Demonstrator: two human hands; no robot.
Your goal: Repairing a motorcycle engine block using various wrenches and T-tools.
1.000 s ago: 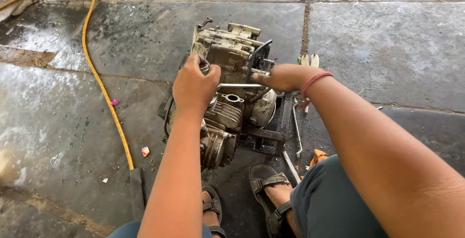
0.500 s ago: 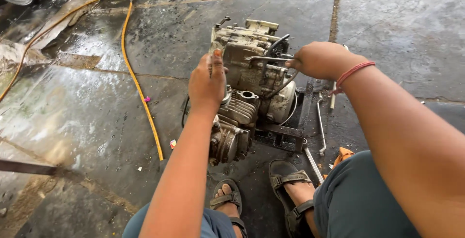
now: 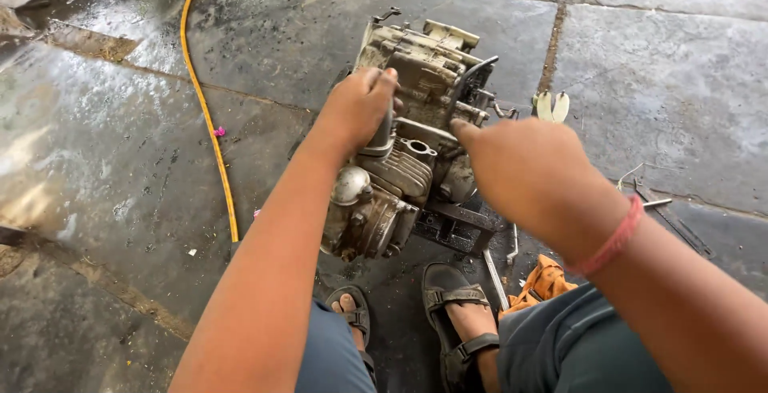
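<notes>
1. Head view: a grimy motorcycle engine stands on a wet, dark stone-slab floor, just beyond the person's sandalled feet, about mid-frame.
2. The engine is bare metal, dull silver and tan with caked dirt. A finned cylinder lies at its middle, rounded crankcase covers bulge at the near left, and a boxy, pale casing forms the far end. A dark bent lever rises at its far right.
3. It rests on a small black metal frame that shows at its near right side.
4. The left hand is on top of the engine, fingers curled down and closed around a dark upright part near the cylinder.
5. The right hand is seen from the back, at the engine's right side; its thumb points toward the casing. How far the fingers are closed, and whether they grip anything, cannot be told.
6. A red thread band circles the right wrist.
7. A yellow hose runs from far to near across the floor, left of the engine.
8. An orange cloth lies by the right knee; thin metal rods lie just beside it.
9. No container shows.
</notes>
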